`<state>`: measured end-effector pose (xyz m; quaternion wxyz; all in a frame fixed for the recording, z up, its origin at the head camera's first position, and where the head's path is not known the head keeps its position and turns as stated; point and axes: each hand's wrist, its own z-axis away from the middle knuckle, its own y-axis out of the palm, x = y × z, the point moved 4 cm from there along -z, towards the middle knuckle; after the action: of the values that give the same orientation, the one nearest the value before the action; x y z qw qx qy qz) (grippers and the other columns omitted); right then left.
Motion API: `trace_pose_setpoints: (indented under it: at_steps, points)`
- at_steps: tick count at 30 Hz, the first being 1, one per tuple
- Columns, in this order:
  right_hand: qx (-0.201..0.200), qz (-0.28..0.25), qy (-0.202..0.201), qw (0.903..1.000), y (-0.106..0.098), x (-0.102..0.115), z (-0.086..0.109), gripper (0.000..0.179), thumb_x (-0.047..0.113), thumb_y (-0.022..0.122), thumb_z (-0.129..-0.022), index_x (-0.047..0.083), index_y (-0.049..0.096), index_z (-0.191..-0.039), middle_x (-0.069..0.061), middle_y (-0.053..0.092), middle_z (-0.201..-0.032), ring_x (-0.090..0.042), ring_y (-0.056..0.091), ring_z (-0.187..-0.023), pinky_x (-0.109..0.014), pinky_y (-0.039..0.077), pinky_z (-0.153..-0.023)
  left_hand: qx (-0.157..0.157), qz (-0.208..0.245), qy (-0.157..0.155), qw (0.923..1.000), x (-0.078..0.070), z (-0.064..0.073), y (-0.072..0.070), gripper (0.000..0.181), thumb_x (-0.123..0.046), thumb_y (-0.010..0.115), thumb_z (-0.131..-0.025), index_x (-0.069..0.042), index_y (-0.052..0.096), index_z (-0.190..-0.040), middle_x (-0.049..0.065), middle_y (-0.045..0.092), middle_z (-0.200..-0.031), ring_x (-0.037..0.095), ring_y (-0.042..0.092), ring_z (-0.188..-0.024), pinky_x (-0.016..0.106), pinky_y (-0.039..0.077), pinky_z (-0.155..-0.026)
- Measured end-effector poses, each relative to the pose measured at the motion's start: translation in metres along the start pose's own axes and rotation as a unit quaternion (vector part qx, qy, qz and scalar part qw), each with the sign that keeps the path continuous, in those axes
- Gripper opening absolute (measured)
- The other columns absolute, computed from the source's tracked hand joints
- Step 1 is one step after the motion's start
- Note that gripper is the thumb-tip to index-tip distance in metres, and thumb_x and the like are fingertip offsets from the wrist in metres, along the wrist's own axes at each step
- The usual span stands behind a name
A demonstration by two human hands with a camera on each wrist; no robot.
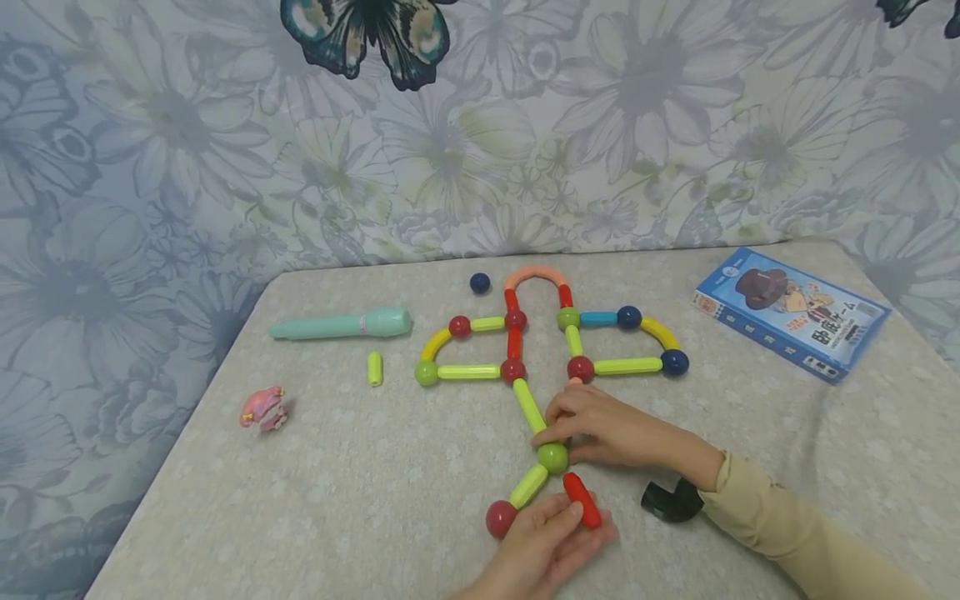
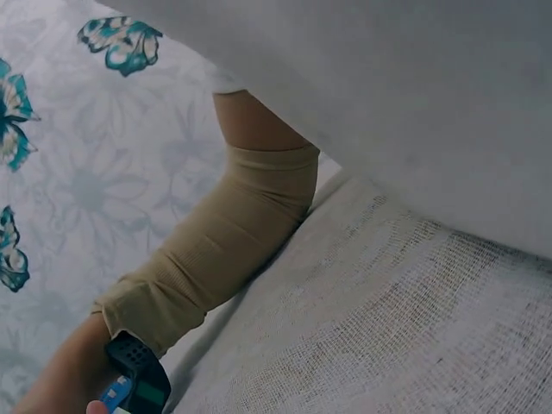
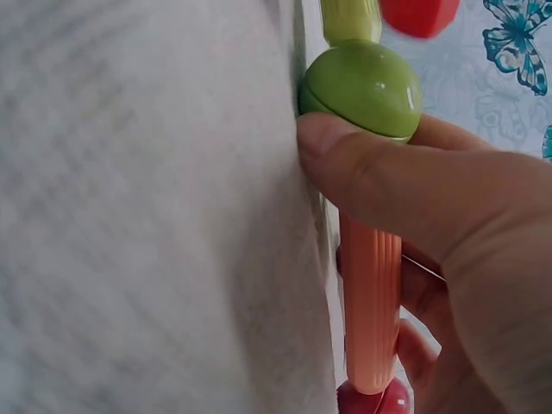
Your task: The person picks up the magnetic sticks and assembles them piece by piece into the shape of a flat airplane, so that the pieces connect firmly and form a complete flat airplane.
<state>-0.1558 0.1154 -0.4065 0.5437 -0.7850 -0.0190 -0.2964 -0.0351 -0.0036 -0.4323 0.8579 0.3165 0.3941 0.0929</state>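
My right hand [image 1: 611, 425] pinches the green ball [image 1: 553, 458] where a salmon stick [image 3: 371, 302] meets it. In the right wrist view the thumb lies across that joint, and the stick's far end meets a red ball [image 3: 373, 398]. My left hand [image 1: 551, 537], palm up, holds a short red stick [image 1: 582, 502] under its thumb, its free end close to the green ball. From the same ball a light green stick [image 1: 529, 487] runs to a red ball [image 1: 501, 518] beside the left hand. Another light green stick [image 1: 528, 404] leads up into the magnetic stick-and-ball figure.
Flat on the cloth, the figure has side loops with yellow arcs [image 1: 660, 333] and a salmon arch [image 1: 537, 273]. Around it lie a blue ball [image 1: 480, 283], loose green stick [image 1: 375, 368], mint pen [image 1: 341, 324], pink figurine [image 1: 264, 408] and blue box [image 1: 791, 312]. A black curved piece [image 1: 671, 501] sits by the right cuff.
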Motion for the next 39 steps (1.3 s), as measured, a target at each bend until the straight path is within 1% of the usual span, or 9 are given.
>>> trace_pose_setpoints:
  at_steps: [7, 13, 20, 26, 30, 33, 35, 38, 39]
  points:
    - [0.010, -0.020, 0.009, 0.9997, -0.002, -0.002, 0.000, 0.044, 0.012, 0.075, -0.080, 0.031, 0.066, -0.119, 0.017, 0.052, -0.100, -0.006, 0.043, -0.096, -0.029, 0.039, -0.082, -0.028, -0.005, 0.032, 0.9991, 0.001, -0.008, 0.002, 0.035, -0.015, 0.049, -0.099, 0.008, 0.047, -0.126, 0.014, 0.061, -0.110, 0.024, 0.058, -0.107, 0.032, 0.042, -0.091]
    - [0.002, -0.025, -0.006, 0.9997, -0.004, -0.002, -0.001, 0.044, 0.009, 0.075, -0.080, 0.028, 0.066, -0.118, 0.016, 0.053, -0.099, -0.006, 0.044, -0.094, -0.029, 0.040, -0.080, -0.055, -0.016, 0.045, 0.9973, 0.000, -0.010, 0.002, 0.037, -0.014, 0.048, -0.099, 0.010, 0.044, -0.126, 0.014, 0.062, -0.108, 0.021, 0.059, -0.103, 0.032, 0.043, -0.091]
    - [-0.004, -0.029, -0.012, 0.9995, -0.004, -0.004, -0.002, 0.043, 0.007, 0.074, -0.080, 0.028, 0.067, -0.117, 0.016, 0.053, -0.097, -0.006, 0.043, -0.093, -0.028, 0.039, -0.080, -0.059, -0.021, 0.062, 0.9961, -0.001, -0.009, 0.003, 0.037, -0.012, 0.049, -0.098, 0.012, 0.044, -0.126, 0.014, 0.062, -0.103, 0.020, 0.060, -0.099, 0.031, 0.043, -0.091]
    - [-0.009, -0.025, -0.013, 0.9996, -0.004, -0.004, -0.002, 0.043, 0.005, 0.073, -0.080, 0.028, 0.067, -0.116, 0.017, 0.053, -0.097, -0.006, 0.043, -0.092, -0.028, 0.039, -0.080, -0.064, -0.028, 0.065, 0.9955, -0.001, -0.009, 0.003, 0.038, -0.012, 0.049, -0.098, 0.012, 0.045, -0.126, 0.013, 0.063, -0.101, 0.020, 0.060, -0.098, 0.031, 0.044, -0.090]
    - [-0.006, -0.027, -0.009, 0.9996, -0.003, -0.004, -0.002, 0.043, 0.005, 0.073, -0.081, 0.029, 0.067, -0.117, 0.017, 0.053, -0.097, -0.006, 0.043, -0.093, -0.029, 0.039, -0.080, -0.066, -0.027, 0.045, 0.9965, 0.001, -0.008, 0.001, 0.035, -0.012, 0.049, -0.098, 0.011, 0.047, -0.125, 0.013, 0.063, -0.105, 0.021, 0.060, -0.102, 0.031, 0.043, -0.091]
    - [0.000, -0.032, 0.000, 0.9995, -0.002, -0.005, -0.002, 0.043, 0.007, 0.072, -0.082, 0.030, 0.067, -0.117, 0.018, 0.053, -0.098, -0.006, 0.043, -0.094, -0.029, 0.039, -0.081, -0.045, -0.033, -0.010, 0.9984, 0.004, -0.004, -0.002, 0.034, -0.014, 0.050, -0.098, 0.008, 0.050, -0.123, 0.013, 0.063, -0.109, 0.022, 0.059, -0.105, 0.032, 0.043, -0.092]
    - [0.004, -0.034, 0.003, 0.9994, -0.002, -0.005, -0.002, 0.043, 0.007, 0.072, -0.082, 0.031, 0.066, -0.118, 0.018, 0.052, -0.098, -0.006, 0.044, -0.094, -0.028, 0.039, -0.081, -0.002, -0.066, -0.056, 0.9963, 0.005, 0.001, -0.005, 0.035, -0.017, 0.050, -0.098, 0.006, 0.052, -0.124, 0.015, 0.063, -0.112, 0.022, 0.058, -0.107, 0.032, 0.042, -0.092]
    - [0.006, -0.034, 0.007, 0.9994, -0.001, -0.005, -0.003, 0.042, 0.008, 0.072, -0.082, 0.031, 0.066, -0.117, 0.018, 0.052, -0.097, -0.005, 0.044, -0.094, -0.028, 0.039, -0.080, 0.081, -0.130, -0.105, 0.9827, -0.002, 0.016, -0.009, 0.038, -0.023, 0.051, -0.098, 0.001, 0.053, -0.128, 0.015, 0.061, -0.116, 0.023, 0.057, -0.109, 0.032, 0.043, -0.092]
    - [0.005, -0.034, 0.006, 0.9994, -0.001, -0.005, -0.003, 0.042, 0.008, 0.072, -0.082, 0.031, 0.066, -0.117, 0.018, 0.052, -0.097, -0.005, 0.044, -0.094, -0.028, 0.039, -0.080, 0.118, -0.151, -0.098, 0.9767, -0.008, 0.021, -0.011, 0.039, -0.023, 0.050, -0.098, 0.001, 0.052, -0.129, 0.016, 0.061, -0.117, 0.023, 0.057, -0.110, 0.032, 0.042, -0.092]
